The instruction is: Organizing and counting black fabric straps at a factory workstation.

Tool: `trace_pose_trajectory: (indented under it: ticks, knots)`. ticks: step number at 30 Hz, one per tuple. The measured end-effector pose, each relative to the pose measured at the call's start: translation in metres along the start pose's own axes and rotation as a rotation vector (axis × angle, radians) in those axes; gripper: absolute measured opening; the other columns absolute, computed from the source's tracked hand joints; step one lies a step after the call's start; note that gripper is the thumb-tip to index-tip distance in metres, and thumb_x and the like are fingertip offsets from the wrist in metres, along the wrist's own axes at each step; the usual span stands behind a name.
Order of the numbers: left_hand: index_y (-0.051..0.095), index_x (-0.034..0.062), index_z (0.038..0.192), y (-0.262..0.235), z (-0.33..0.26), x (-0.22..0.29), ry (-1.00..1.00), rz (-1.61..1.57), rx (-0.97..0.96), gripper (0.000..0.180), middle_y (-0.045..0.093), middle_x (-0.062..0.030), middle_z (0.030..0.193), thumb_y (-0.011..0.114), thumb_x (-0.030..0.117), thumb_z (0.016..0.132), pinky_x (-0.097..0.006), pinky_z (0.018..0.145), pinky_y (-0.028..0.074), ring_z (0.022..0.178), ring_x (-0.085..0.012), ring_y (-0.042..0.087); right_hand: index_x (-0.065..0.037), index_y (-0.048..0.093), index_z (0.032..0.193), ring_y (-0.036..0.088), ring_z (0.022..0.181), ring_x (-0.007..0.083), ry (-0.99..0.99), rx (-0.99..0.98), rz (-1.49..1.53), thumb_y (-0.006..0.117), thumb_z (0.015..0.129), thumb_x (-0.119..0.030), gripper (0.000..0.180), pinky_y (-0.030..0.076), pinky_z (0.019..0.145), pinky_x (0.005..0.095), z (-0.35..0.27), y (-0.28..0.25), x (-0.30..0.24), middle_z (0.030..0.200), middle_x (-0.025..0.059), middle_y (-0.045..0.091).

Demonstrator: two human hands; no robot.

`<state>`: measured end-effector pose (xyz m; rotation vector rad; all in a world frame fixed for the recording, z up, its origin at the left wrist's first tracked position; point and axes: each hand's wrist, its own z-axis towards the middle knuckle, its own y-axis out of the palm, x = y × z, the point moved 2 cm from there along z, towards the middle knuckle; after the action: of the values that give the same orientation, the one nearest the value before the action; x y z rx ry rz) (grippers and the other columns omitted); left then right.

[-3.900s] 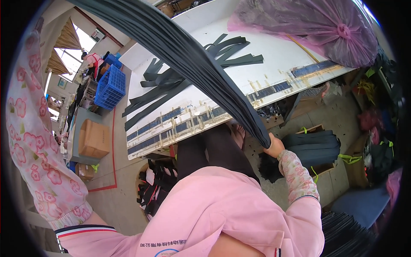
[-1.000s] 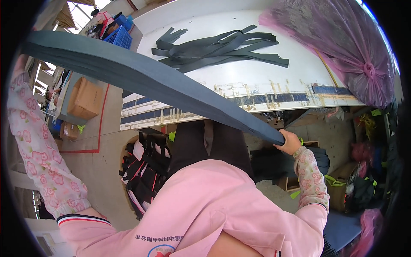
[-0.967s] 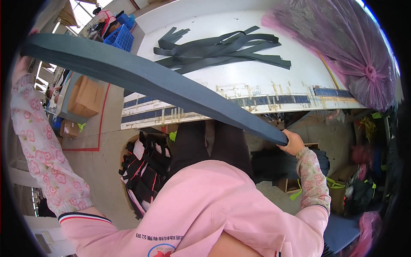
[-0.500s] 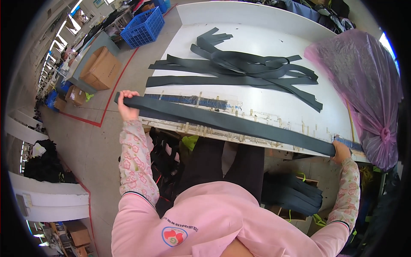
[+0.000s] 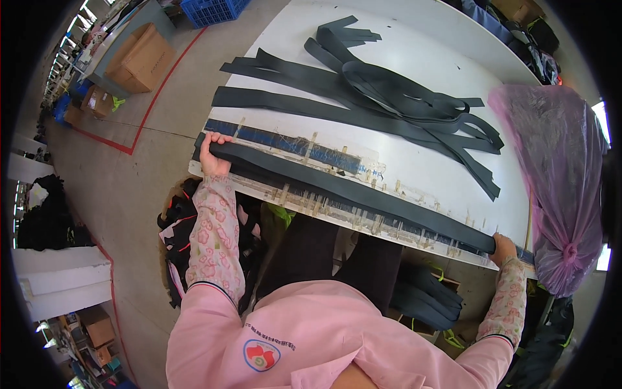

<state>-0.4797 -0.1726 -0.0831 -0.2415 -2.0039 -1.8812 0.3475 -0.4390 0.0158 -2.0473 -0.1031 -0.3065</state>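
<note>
A long dark grey fabric strip [image 5: 350, 192] stretches along the near edge of the white table [image 5: 272, 129]. My left hand [image 5: 214, 154] is closed round the strip close to its left end. At the other end my right hand [image 5: 503, 250] grips it, fingers partly hidden from view. Beneath the strip, the table edge bears tape pieces and worn dark bands. Farther back lies a tangle of similar dark strips [image 5: 395, 91], and one flat strip [image 5: 278, 102] runs across in front of it.
A purple plastic bag [image 5: 557, 175], tied near its bottom, hangs at the table's right side. Under the table are stacked dark strips [image 5: 424, 295] and a bundle of dark cloth [image 5: 178, 243]. Cardboard box [image 5: 139, 58] and blue crate [image 5: 210, 10] stand at far left.
Both hands have brought the strip down onto the table's near edge; the left end was held out past the table's corner before. The view has shifted and tilted.
</note>
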Motion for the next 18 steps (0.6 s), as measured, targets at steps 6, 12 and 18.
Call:
trace_pose_trajectory:
  ticks: [6, 12, 18]
  knots:
    - [0.050, 0.0098, 0.094, -0.010, -0.015, -0.009, -0.029, -0.043, -0.081, 0.013, 0.050, 0.0011, 0.083, 0.061, 0.015, 0.099, -0.035, 0.085, 0.046, 0.077, -0.0136, 0.050, -0.009, 0.055, 0.118, 0.061, 0.113, 0.0353, 0.113, -0.186, -0.103, 0.087, 0.065, -0.020, 0.063, 0.047, 0.100, 0.0519, -0.016, 0.019, -0.008, 0.114, 0.0154, 0.064]
    - [0.050, 0.0097, 0.095, 0.001, -0.014, -0.006, -0.021, -0.093, -0.083, 0.013, 0.049, 0.0005, 0.085, 0.060, 0.015, 0.099, -0.034, 0.085, 0.045, 0.077, -0.0138, 0.049, -0.013, 0.046, 0.141, 0.053, 0.127, 0.0348, -0.013, -0.095, -0.022, 0.086, 0.071, -0.023, 0.081, 0.038, 0.111, 0.0552, -0.004, -0.087, -0.112, 0.133, 0.0147, 0.058]
    - [0.050, 0.0097, 0.095, -0.010, -0.016, -0.004, -0.023, -0.124, -0.116, 0.013, 0.049, 0.0004, 0.085, 0.061, 0.015, 0.099, -0.034, 0.086, 0.044, 0.078, -0.0139, 0.048, -0.003, 0.048, 0.140, 0.056, 0.121, 0.0386, -0.556, 0.208, 0.409, 0.085, 0.075, -0.021, 0.076, 0.048, 0.101, 0.0430, 0.017, -0.135, -0.313, 0.135, 0.0177, 0.055]
